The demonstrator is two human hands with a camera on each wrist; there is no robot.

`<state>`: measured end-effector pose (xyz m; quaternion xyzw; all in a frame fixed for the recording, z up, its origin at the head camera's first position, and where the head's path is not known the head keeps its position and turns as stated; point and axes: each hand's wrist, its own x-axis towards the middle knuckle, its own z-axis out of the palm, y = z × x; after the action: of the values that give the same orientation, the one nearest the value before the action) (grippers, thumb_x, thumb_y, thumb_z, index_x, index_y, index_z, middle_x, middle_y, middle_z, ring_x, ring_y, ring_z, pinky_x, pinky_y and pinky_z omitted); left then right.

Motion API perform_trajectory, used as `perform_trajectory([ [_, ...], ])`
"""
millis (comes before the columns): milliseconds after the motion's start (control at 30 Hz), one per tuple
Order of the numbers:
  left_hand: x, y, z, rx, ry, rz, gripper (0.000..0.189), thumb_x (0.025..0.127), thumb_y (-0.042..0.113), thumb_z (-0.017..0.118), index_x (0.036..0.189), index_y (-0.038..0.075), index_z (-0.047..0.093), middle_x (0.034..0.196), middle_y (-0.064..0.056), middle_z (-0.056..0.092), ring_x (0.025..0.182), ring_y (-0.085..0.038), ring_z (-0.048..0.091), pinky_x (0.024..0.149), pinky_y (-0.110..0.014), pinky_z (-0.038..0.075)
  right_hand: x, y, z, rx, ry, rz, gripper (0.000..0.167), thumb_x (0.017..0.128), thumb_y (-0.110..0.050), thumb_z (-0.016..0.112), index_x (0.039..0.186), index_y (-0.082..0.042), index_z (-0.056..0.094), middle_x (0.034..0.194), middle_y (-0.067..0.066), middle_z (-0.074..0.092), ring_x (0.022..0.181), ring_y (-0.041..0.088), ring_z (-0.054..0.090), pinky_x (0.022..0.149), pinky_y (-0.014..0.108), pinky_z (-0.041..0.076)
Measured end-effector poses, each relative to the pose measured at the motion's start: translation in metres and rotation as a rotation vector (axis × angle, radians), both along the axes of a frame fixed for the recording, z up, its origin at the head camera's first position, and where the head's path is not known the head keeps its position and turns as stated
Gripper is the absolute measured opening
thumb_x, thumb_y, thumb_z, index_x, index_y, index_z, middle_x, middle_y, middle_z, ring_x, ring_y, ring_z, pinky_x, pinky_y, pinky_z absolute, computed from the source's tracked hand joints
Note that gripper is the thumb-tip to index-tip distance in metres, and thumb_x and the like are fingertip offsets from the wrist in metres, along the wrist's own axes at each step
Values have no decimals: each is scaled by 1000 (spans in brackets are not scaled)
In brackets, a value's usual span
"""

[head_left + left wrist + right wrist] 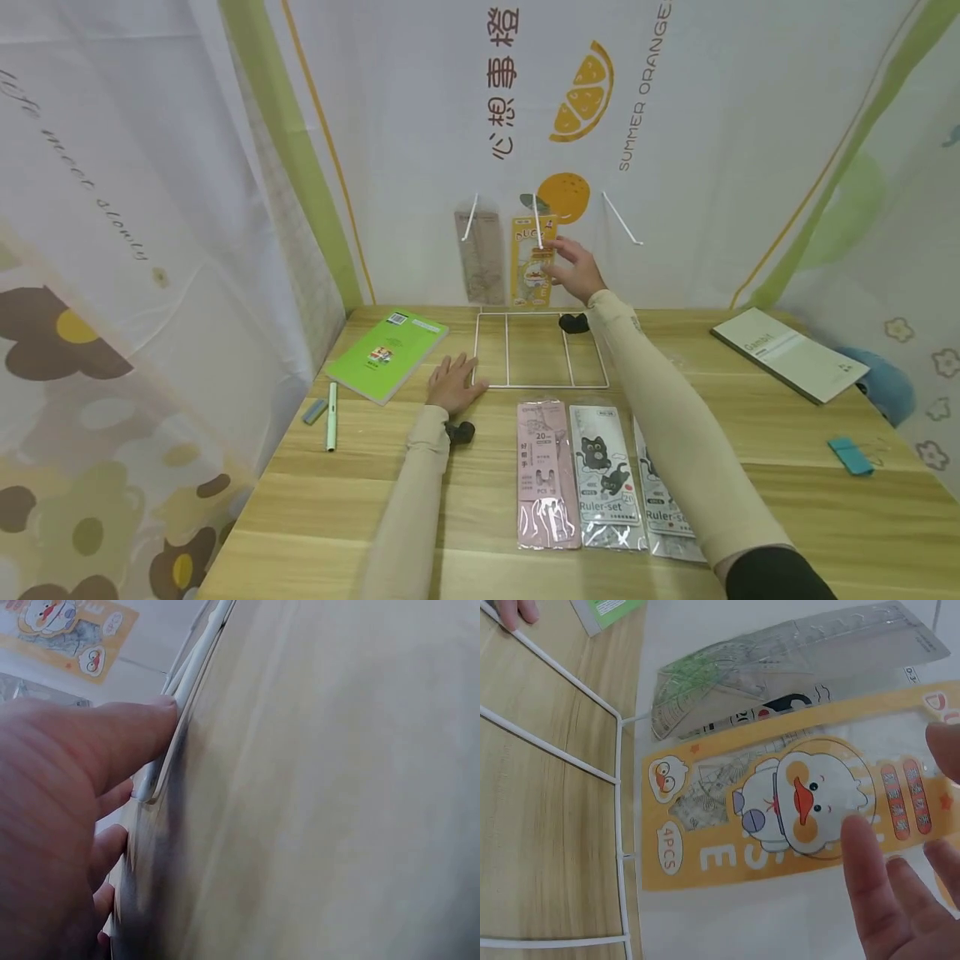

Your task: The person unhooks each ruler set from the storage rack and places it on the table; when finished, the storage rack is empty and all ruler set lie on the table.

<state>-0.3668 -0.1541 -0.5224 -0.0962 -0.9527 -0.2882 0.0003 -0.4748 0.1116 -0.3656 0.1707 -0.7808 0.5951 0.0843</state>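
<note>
A yellow duck ruler-set package [523, 275] hangs on the middle white prong [537, 218] of a wire display rack [540, 387]. My right hand [576, 271] is at the package's right side. In the right wrist view its fingers [870, 877] are spread in front of the duck picture, pinching nothing; whether they touch the package I cannot tell. A clear ruler-set package [482, 258] hangs on the left prong. My left hand [452, 385] rests on the table at the rack base's left side, its thumb [142, 735] touching the white wire.
Pink [547, 475] and cat-printed ruler-set packages [607, 475] lie in front of the rack, another partly under my right forearm. A green book [388, 354], a pen [332, 417] and an eraser-like block [314, 411] lie left. A notebook [791, 354] and teal clip [851, 456] lie right.
</note>
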Motion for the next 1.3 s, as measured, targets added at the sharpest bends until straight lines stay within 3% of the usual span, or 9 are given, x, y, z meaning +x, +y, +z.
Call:
perform_trajectory([
  [233, 3, 5, 0, 15, -1, -1, 63, 101, 40, 57, 154, 10, 41, 165, -16, 26, 154, -43, 11, 124, -57, 8, 1, -1, -4, 38, -18, -8, 51, 96, -7, 67, 145, -6, 53, 143, 19, 55, 117, 32, 61, 64, 24, 55],
  [467, 3, 5, 0, 6, 5, -2, 63, 101, 40, 56, 154, 9, 42, 165, -17, 27, 153, -44, 12, 123, -57, 9, 5, -1, -3, 58, 98, -31, 44, 94, -5, 69, 137, -4, 60, 118, 25, 67, 85, 11, 61, 54, 18, 48],
  [567, 2, 3, -1, 1, 13, -4, 63, 100, 41, 56, 154, 10, 42, 165, -17, 27, 153, -44, 12, 123, -58, 9, 13, -1, 2, 49, 140, -21, 41, 93, -5, 71, 133, -1, 63, 108, 28, 69, 76, 8, 59, 51, 19, 47],
  [867, 2, 2, 2, -19, 13, 0, 63, 100, 41, 55, 154, 10, 41, 165, -18, 27, 153, -45, 13, 123, -59, 10, 55, 1, 13, -18, 219, 56, 35, 90, 3, 71, 125, 9, 64, 98, 34, 67, 73, 20, 57, 50, 18, 42],
  [1067, 5, 3, 6, -21, 6, 1, 64, 101, 41, 55, 154, 9, 41, 164, -18, 27, 152, -45, 13, 123, -59, 10, 73, 4, 8, -10, 243, 74, 34, 90, 4, 71, 122, 10, 65, 97, 29, 70, 76, 16, 61, 67, 19, 49],
  [1300, 6, 4, 9, -21, 10, 1, 63, 102, 40, 54, 153, 8, 41, 164, -19, 27, 152, -46, 13, 123, -60, 10, 92, 7, -1, -35, 294, 129, 32, 88, 5, 72, 120, 9, 66, 93, 29, 69, 72, 16, 61, 63, 19, 49],
])
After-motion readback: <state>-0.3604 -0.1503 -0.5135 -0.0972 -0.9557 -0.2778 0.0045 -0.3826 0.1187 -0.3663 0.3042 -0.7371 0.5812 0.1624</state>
